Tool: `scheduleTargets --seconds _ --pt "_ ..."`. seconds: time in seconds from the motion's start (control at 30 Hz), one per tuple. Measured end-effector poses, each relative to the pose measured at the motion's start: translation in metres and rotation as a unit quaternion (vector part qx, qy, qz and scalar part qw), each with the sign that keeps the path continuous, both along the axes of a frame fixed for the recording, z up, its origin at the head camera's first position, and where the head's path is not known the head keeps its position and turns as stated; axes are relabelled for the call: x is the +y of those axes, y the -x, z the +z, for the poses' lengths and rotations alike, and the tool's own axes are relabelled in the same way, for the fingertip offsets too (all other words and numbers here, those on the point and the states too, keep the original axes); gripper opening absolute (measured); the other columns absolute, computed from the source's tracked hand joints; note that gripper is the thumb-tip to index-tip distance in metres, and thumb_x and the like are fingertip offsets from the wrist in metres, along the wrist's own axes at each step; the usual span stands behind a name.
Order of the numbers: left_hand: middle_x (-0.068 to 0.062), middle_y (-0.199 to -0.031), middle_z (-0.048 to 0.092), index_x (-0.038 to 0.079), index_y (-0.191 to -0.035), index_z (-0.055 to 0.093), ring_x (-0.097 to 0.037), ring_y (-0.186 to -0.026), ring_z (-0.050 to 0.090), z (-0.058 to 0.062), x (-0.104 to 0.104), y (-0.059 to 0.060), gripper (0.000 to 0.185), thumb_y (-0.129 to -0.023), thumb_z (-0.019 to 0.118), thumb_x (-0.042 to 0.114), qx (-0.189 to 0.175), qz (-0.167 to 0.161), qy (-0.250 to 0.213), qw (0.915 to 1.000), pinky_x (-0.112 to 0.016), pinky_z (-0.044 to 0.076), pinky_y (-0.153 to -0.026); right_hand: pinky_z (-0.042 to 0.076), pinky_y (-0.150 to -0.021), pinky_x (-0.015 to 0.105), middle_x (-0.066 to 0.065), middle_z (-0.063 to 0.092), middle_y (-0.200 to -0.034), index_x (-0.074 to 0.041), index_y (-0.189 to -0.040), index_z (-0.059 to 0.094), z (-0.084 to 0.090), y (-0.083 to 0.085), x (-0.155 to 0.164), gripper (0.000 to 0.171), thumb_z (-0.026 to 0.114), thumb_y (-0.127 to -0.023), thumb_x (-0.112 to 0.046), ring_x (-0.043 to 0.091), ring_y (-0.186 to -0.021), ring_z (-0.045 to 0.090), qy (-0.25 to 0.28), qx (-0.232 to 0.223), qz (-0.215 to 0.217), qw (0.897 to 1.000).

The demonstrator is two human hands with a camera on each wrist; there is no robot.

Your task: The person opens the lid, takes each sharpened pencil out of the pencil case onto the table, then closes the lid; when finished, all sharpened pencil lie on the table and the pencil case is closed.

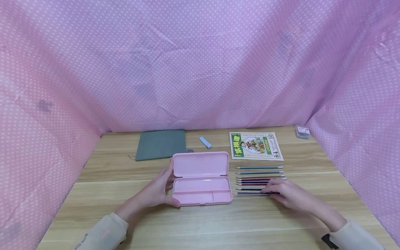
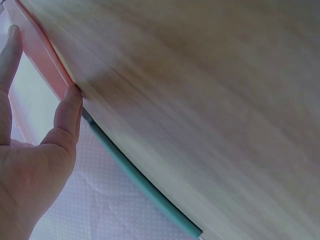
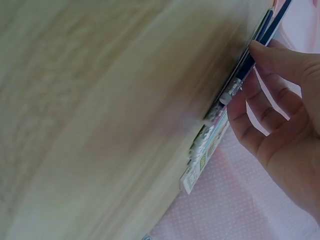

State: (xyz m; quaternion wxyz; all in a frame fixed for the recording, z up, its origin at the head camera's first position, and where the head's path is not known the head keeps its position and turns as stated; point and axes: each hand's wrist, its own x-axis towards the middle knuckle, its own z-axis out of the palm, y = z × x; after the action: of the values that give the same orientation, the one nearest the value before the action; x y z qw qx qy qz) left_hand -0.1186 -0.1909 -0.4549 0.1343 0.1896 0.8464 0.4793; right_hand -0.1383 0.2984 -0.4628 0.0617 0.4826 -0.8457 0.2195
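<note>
An open pink pencil case (image 1: pixel 200 165) lies in the middle of the wooden table, its lid folded back and its divided tray bare inside. My left hand (image 1: pixel 153 192) rests along the case's left side, thumb at the front corner and a finger up by the lid; in the left wrist view its fingertips touch the pink edge. To the right of the case, several pencils (image 1: pixel 259 172) lie in a row, points to the left. My right hand (image 1: pixel 292 196) pinches the nearest dark pencil (image 3: pixel 245 70) between thumb and fingers, close to its metal-and-eraser end.
Behind the case lie a grey-green notebook (image 1: pixel 160 144) and a small light-blue strip (image 1: pixel 205 142). An illustrated green and cream booklet (image 1: pixel 256 146) sits behind the pencils. One small clear box (image 1: pixel 302 132) stands at the back right corner. Pink dotted cloth (image 1: pixel 200 76) surrounds the table.
</note>
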Motion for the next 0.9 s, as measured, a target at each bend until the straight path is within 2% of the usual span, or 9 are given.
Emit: scheduleTargets --seconds 0.43,0.6,0.8,0.9 --pt "-0.015 -0.154 0.026 0.029 -0.161 -0.014 -0.029 -0.133 0.051 0.0003 0.0005 0.0006 0.151 -0.061 0.099 0.025 -0.008 0.004 0.006 0.9999 -0.036 0.048 -0.106 0.062 -0.075 0.037 -0.008 0.067 -0.103 -0.017 -0.107 0.077 -0.0014 0.0025 0.0053 0.041 0.081 -0.075 0.009 0.011 -0.092 0.066 -0.018 0.017 -0.02 0.999" --pt "-0.019 -0.153 0.028 0.027 -0.162 -0.013 -0.032 -0.132 0.051 0.0005 0.0002 0.0004 0.15 -0.062 0.099 0.026 0.003 0.0 0.004 1.0 -0.039 0.049 -0.105 0.062 -0.077 0.039 -0.008 0.068 -0.103 -0.017 -0.105 0.078 0.0004 0.0032 0.0052 0.04 0.08 -0.075 0.009 0.013 -0.093 0.067 -0.03 0.016 -0.024 0.999" --pt "-0.013 -0.152 0.029 0.03 -0.161 -0.014 -0.026 -0.132 0.052 0.0 0.0006 0.0011 0.152 -0.06 0.1 0.025 -0.007 0.006 0.013 0.9999 -0.034 0.048 -0.105 0.062 -0.078 0.04 -0.008 0.067 -0.104 -0.016 -0.106 0.078 0.0014 0.0031 0.0053 0.04 0.08 -0.076 0.01 0.014 -0.094 0.067 -0.036 0.004 -0.026 0.999" --pt "-0.013 -0.152 0.029 0.029 -0.161 -0.014 -0.027 -0.132 0.052 -0.0002 0.0003 0.0009 0.152 -0.06 0.1 0.025 -0.004 0.005 0.012 0.9999 -0.035 0.048 -0.105 0.062 -0.078 0.039 -0.008 0.067 -0.104 -0.016 -0.107 0.077 0.0018 0.0032 0.0054 0.041 0.08 -0.076 0.009 0.014 -0.094 0.067 -0.036 0.002 -0.027 0.999"
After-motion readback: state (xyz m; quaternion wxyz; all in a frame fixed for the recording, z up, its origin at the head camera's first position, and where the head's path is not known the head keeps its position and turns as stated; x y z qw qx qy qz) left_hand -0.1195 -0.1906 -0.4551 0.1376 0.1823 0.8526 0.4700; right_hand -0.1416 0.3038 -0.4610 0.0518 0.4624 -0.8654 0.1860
